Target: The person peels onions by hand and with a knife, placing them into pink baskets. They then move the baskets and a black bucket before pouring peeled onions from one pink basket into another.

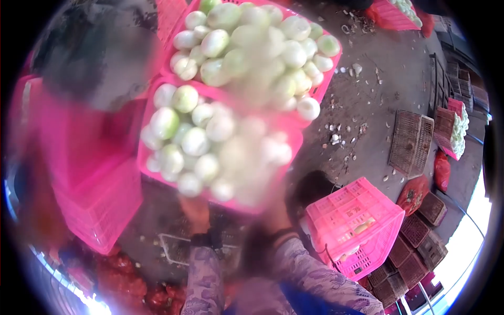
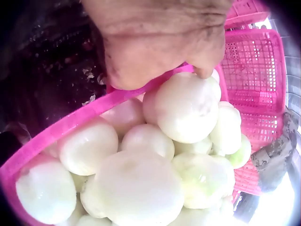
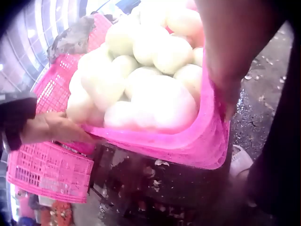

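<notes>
Both hands hold a pink plastic crate (image 1: 140,157) heaped with peeled white onions (image 1: 195,142). My left hand (image 2: 164,42) curls over the crate's near rim in the left wrist view, with its fingertips beside a large onion. In the right wrist view the right hand (image 3: 225,70) grips the crate's side near a corner, and the left fingers lie at the rim on the other side. A second pink crate (image 1: 328,79), also full of onions, lies just beyond the held one in the head view. A blur covers part of the onions there.
Pink crates (image 1: 100,210) stack at the left beside a person in a grey top (image 1: 100,58). Another pink crate (image 1: 357,220) lies tipped at the right. Peel scraps litter the floor (image 1: 362,105). Brown crates (image 1: 411,143) and red mesh sacks (image 1: 413,195) stand farther right.
</notes>
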A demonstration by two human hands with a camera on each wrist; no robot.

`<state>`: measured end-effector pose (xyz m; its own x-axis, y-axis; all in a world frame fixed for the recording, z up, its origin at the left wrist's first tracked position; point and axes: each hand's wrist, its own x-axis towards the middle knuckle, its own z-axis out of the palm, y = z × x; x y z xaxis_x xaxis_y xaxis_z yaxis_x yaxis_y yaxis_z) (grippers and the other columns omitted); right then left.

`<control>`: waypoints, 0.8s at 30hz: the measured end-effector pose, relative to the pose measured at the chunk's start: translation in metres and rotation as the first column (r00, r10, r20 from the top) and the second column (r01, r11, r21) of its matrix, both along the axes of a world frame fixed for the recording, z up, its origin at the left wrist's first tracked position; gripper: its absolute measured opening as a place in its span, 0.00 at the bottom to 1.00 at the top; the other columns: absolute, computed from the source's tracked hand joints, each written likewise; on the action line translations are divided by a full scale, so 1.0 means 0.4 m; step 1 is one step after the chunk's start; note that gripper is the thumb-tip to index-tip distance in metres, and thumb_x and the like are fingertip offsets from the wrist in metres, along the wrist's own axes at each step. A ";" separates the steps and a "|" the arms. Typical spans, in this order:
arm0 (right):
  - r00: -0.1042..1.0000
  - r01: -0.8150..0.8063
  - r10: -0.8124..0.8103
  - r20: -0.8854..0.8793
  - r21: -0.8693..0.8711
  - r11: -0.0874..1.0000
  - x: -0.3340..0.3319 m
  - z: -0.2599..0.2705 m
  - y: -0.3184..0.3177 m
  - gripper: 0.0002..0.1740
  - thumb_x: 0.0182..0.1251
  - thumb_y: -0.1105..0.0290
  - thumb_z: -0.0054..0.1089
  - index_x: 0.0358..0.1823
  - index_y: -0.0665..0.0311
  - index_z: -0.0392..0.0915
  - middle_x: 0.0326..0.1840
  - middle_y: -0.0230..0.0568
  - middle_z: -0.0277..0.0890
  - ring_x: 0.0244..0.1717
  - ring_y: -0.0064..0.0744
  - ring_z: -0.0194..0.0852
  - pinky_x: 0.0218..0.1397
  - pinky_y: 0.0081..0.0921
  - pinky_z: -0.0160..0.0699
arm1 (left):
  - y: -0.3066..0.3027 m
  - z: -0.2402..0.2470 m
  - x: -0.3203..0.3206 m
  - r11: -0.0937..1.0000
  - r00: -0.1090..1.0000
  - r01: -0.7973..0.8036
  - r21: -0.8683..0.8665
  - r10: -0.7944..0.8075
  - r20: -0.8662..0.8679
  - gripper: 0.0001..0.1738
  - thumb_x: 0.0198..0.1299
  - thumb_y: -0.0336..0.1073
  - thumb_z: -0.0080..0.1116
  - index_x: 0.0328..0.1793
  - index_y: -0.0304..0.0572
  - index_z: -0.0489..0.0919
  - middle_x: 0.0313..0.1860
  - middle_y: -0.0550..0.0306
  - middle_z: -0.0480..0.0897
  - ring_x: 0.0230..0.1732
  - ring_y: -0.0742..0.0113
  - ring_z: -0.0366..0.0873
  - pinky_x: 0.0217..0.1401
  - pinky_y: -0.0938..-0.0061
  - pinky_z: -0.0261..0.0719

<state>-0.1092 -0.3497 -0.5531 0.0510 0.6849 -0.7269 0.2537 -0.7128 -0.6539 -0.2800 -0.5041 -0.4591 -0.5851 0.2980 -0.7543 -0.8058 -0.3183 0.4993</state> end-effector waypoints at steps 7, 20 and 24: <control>0.938 -0.303 0.268 0.220 0.147 0.942 0.104 0.107 0.019 0.14 0.69 0.64 0.51 0.47 0.66 0.76 0.40 0.40 0.78 0.41 0.35 0.77 0.39 0.31 0.75 | -0.035 0.029 -0.011 0.979 0.981 0.188 -0.076 -0.192 -0.040 0.40 0.67 0.68 0.41 0.77 0.54 0.59 0.75 0.62 0.62 0.74 0.58 0.56 0.74 0.50 0.48; 0.624 -0.746 0.611 0.488 0.139 0.651 0.298 0.441 0.011 0.13 0.67 0.65 0.52 0.46 0.66 0.76 0.39 0.41 0.78 0.41 0.36 0.77 0.39 0.32 0.75 | -0.378 0.349 0.320 0.864 0.894 0.447 -0.233 -0.421 0.155 0.32 0.72 0.44 0.47 0.77 0.38 0.57 0.77 0.39 0.54 0.78 0.43 0.49 0.74 0.50 0.55; 0.595 -0.734 0.578 0.558 0.087 0.673 0.504 0.551 -0.038 0.13 0.67 0.65 0.53 0.46 0.66 0.77 0.39 0.42 0.78 0.41 0.37 0.78 0.40 0.33 0.75 | -0.615 0.407 0.391 0.833 0.885 0.463 -0.302 -0.450 0.117 0.25 0.67 0.33 0.51 0.69 0.33 0.67 0.63 0.50 0.74 0.61 0.60 0.73 0.59 0.69 0.76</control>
